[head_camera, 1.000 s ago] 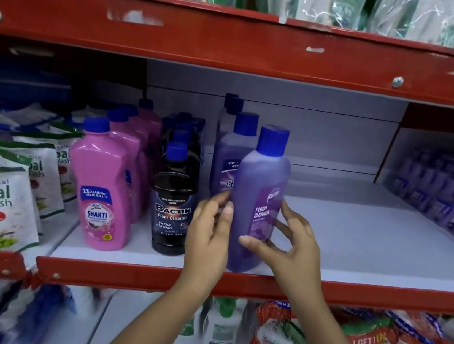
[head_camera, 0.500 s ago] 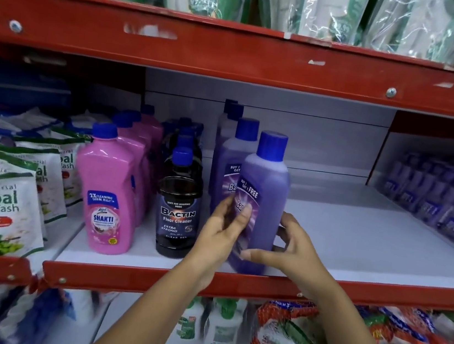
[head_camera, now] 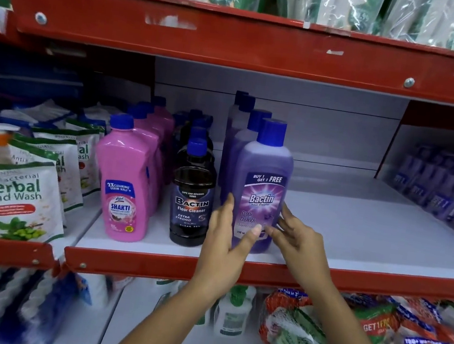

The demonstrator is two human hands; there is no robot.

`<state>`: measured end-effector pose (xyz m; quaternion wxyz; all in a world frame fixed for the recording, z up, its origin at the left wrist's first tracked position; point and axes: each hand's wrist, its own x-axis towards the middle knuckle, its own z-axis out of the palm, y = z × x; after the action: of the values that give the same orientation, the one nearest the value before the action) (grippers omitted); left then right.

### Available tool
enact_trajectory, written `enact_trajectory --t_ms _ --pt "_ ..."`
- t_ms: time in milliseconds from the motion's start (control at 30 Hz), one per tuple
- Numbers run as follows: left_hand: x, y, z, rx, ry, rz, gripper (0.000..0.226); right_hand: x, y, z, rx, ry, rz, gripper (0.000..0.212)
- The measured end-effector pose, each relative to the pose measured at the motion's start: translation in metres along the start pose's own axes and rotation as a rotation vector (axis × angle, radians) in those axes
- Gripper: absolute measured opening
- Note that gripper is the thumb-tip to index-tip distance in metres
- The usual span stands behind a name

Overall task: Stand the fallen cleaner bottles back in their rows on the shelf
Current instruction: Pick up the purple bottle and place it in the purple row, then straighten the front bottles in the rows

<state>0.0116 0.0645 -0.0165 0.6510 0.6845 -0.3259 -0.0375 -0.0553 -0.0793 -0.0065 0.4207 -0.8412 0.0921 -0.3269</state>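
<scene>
Lavender bottle at the shelf front, Bactin bottle left, Shakti bottle further left.

Shop — red shelving, rows of cleaner bottles

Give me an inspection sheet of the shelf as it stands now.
Surface: white shelf board with red front rail, bare right half.
Job's things: purple blue-capped Bactin bottle upright, label forward, heading its row; black Bactin bottles and pink Shakti bottles upright in rows.
Clutter: herbal hand wash pouches at left.
Grippers: left hand and right hand touch the purple bottle's lower sides.
Cables: nothing seen.
Surroundings: packaged goods above and below.
</scene>
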Motion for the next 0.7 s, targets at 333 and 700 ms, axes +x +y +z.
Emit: enact_trajectory --t_ms 333,700 --pt "-0.018 0.007 -0.039 -0.048 0.158 0.043 0.042 -0.030 -0.030 0.049 -0.061 0.419 -0.106 0.044" --pt "-0.010 -0.009 -0.171 0.229 0.700 0.165 0.031 -0.019 -0.102 0.173 0.168 0.107 -0.203 0.036"
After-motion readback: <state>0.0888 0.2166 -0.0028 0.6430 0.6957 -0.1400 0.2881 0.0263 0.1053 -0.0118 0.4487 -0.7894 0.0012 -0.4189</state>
